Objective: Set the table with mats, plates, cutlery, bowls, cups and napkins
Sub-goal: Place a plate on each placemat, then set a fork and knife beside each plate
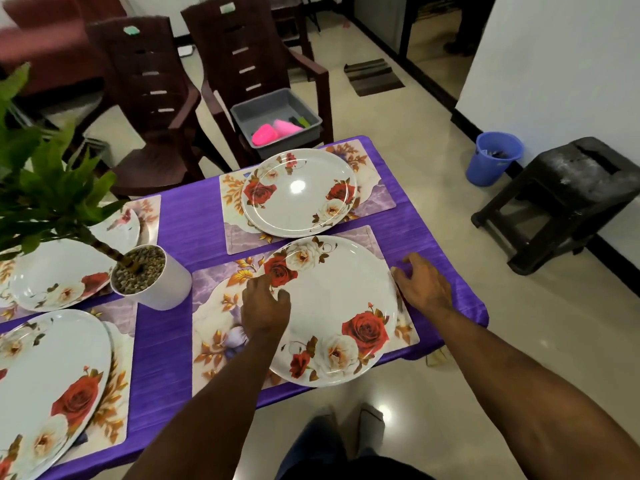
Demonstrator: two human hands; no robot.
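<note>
Purple cloth covers the counter [207, 233], with brown chairs [149, 98] on pale floor tiles beyond. Left hand [265, 306] touches the floral plate [332, 310] rim, fingers relaxed; right hand [424, 285] rests beside it, fingers loosely released.

Two bare forearms, no sleeves showing, no watch or rings visible — left hand [266, 308], right hand [424, 285]. Below them, blue trousers [311, 441] and pale grey footwear [372, 424] — details blurred.

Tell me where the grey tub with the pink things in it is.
In the head view the grey tub sits on the seat of the right-hand brown chair, just beyond the table's far edge, behind the far plate.
</note>
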